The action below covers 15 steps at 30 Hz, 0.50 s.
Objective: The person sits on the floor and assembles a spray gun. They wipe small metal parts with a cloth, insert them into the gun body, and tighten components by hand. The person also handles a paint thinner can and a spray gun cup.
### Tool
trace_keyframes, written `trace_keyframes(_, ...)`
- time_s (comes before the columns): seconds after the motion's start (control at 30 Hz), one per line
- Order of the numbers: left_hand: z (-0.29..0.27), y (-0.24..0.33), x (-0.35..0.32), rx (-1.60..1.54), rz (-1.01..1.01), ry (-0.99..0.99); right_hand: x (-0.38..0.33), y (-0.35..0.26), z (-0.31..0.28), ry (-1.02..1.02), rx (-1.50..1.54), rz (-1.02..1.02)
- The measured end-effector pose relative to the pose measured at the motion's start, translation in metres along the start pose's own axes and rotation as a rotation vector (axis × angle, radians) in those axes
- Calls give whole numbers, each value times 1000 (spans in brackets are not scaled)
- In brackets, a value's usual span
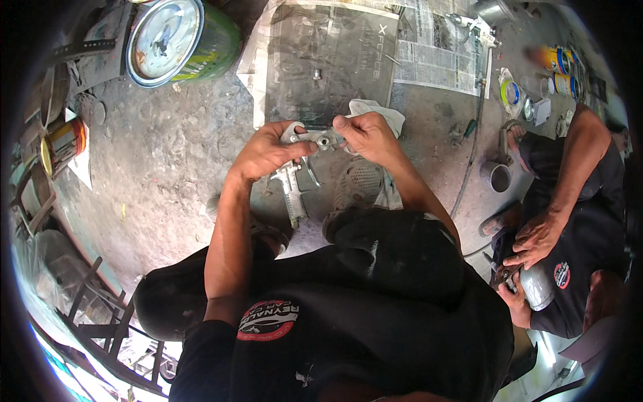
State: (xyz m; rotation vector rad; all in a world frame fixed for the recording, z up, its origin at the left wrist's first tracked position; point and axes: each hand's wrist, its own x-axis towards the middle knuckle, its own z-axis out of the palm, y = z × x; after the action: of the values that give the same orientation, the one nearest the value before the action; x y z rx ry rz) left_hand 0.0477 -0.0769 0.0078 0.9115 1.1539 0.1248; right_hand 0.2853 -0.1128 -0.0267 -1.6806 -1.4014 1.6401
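Observation:
A silver spray gun hangs grip-down in front of me, over the floor between my feet. My left hand is closed round its upper body, the thumb lying along the metal near a round threaded port. At the gun's other end my right hand is closed, thumb raised and fingertips by the gun's head. White rag shows behind that hand, with a pale bit below its fingers; the fingers seem to pinch it. How far the fingers also touch the gun is hidden.
Newspaper and a dark flat sheet bear a small metal fitting. A second spray gun lies at far right. A large paint can stands far left. Beside a hose on the right, a co-worker's hands hold a metal cup.

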Motion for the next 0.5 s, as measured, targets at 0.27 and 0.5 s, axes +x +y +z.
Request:
trace_keyframes(0.27, 0, -7, 4, -114, 51, 25, -1, 10, 8, 71, 37, 91)
trace_keyframes(0.5, 6, -7, 7, -213, 52, 68, -3, 6, 8, -4, 485, -94)
